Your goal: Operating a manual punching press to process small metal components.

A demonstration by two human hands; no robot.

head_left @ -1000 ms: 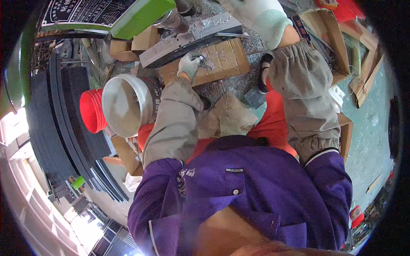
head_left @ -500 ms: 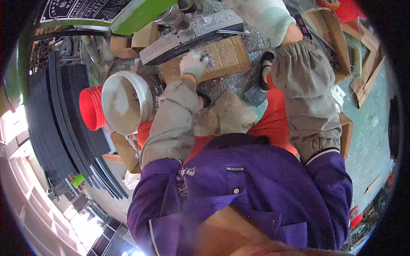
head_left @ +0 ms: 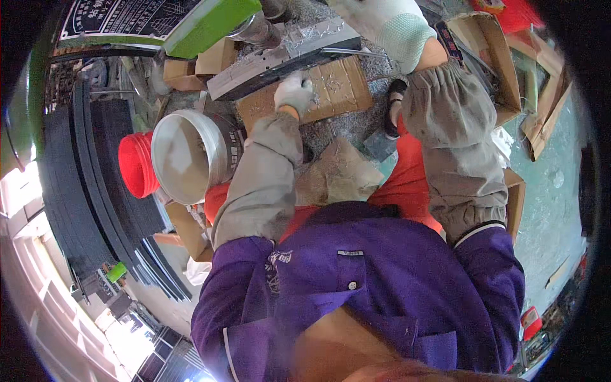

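My left hand (head_left: 293, 93), in a white glove, is over a flat cardboard box (head_left: 337, 89) strewn with metal shavings. Its fingers are curled together, and whatever they may hold is hidden. Just beyond it lies a long grey metal bar (head_left: 254, 73) with small holes along its side and curly shavings on top. My right hand (head_left: 385, 25), gloved too, reaches to the top edge of the view, right of the bar; its fingers are out of sight. A thin metal rod (head_left: 347, 51) sticks out from the bar's right end toward that hand.
A green machine part (head_left: 210, 28) and a metal cylinder (head_left: 254, 30) stand beyond the bar. At left are a white bucket (head_left: 219, 149) and a red bucket (head_left: 137, 165). Open cardboard boxes (head_left: 506, 70) stand at right. Dark metal lengths (head_left: 95, 172) are stacked far left.
My left hand has shifted a little to the right over the cardboard box. My right hand has moved slightly up and left.
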